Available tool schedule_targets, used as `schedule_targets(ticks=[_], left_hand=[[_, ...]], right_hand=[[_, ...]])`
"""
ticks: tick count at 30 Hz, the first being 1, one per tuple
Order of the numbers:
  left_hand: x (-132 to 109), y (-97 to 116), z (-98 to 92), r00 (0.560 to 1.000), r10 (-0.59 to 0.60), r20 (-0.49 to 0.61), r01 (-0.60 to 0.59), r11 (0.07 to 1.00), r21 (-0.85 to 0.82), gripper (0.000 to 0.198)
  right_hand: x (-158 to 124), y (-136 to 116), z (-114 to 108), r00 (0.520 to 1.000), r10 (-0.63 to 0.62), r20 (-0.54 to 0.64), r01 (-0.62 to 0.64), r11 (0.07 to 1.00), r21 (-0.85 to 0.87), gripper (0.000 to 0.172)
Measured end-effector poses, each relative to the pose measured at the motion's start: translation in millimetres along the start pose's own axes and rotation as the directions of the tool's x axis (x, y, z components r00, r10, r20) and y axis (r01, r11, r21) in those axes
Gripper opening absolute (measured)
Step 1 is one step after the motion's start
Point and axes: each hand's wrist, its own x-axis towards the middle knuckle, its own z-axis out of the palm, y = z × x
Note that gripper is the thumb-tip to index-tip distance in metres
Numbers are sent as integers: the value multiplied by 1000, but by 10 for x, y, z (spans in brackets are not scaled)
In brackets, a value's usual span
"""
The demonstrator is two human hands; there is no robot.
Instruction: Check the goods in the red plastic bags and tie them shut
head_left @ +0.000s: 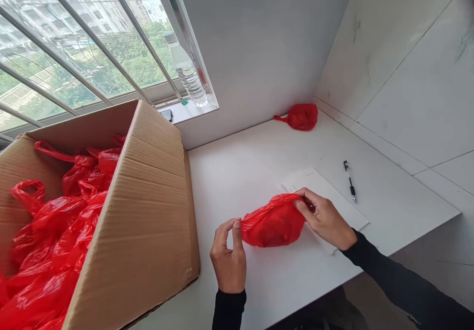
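Note:
A red plastic bag point(276, 221) with something bulky inside is stretched between my two hands over the white table. My left hand point(228, 258) pinches its left end between thumb and fingers. At the upper right of the bag, my right hand point(326, 219) grips the plastic edge. What the bag contains is hidden by the red film. Under the bag and my right hand lies a sheet of white paper point(342, 206), partly covered.
To the left stands an open cardboard box point(148, 211) holding several red bags point(59, 216). Another red bag point(302, 117) rests by the wall. A pen point(350, 182) lies right of the paper. On the windowsill are a water bottle point(188, 75) and a phone-like object point(167, 115).

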Motion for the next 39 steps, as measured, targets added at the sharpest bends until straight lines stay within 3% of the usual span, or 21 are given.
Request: schedule_targets(ticks=[2, 5, 8, 10, 14, 18, 21, 23, 24, 25, 27, 29, 31, 35, 39], left_hand=[[-21, 28, -25, 1000, -13, -23, 13, 1000, 4, 21], [-41, 131, 38, 987, 141, 79, -145, 989, 37, 46], [-15, 178, 139, 959, 256, 118, -263, 964, 42, 31], [11, 151, 156, 975, 215, 51, -216, 976, 25, 20], [20, 84, 74, 994, 37, -99, -36, 999, 15, 17], [-31, 154, 21, 991, -19, -131, 23, 999, 33, 21], [-47, 250, 28, 998, 2, -67, 1, 999, 54, 36], [-37, 294, 33, 999, -8, -37, 9, 1000, 25, 23], [-30, 309, 34, 999, -22, -29, 22, 1000, 0, 13], [-25, 321, 33, 999, -43, -22, 42, 999, -29, 6], [-24, 345, 25, 996, -90, -9, 89, 993, -73, 5], [-34, 373, 9, 987, -158, 11, 158, 979, -128, 9], [-43, 406, -13, 972, -234, 23, 233, 952, -200, 12], [-32, 462, -55, 941, -338, 25, 325, 879, -350, 15], [2, 481, -53, 906, -416, 85, 403, 779, -481, 14]], right_hand=[[-6, 50, -31, 1000, 24, -15, -24, 1000, 17, 22], [-31, 60, -24, 999, 35, -5, -35, 999, 28, 20], [-54, 32, -10, 1000, 30, 6, -30, 999, 32, 18], [-59, 40, -25, 999, 35, 0, -35, 998, 54, 19], [-55, 125, -77, 996, 75, -39, -69, 990, 125, 32], [-109, 126, -69, 983, 105, -152, -96, 993, 63, 24], [-233, -12, -40, 924, -17, -383, 4, 999, -34, 31], [-323, -147, -22, 835, -203, -512, 201, 978, -59, 29], [-356, -216, -11, 799, -310, -516, 316, 945, -78, 29], [-373, -282, 2, 778, -423, -465, 427, 898, -103, 31], [-358, -389, 37, 755, -619, -216, 597, 785, -165, 37], [-287, -445, 75, 717, -695, 55, 683, 684, -255, 41], [-196, -453, 98, 702, -685, 192, 698, 610, -375, 40], [-70, -414, 54, 738, -609, 291, 642, 498, -583, 29], [-64, -419, -31, 777, -497, 387, 605, 416, -679, 24]])
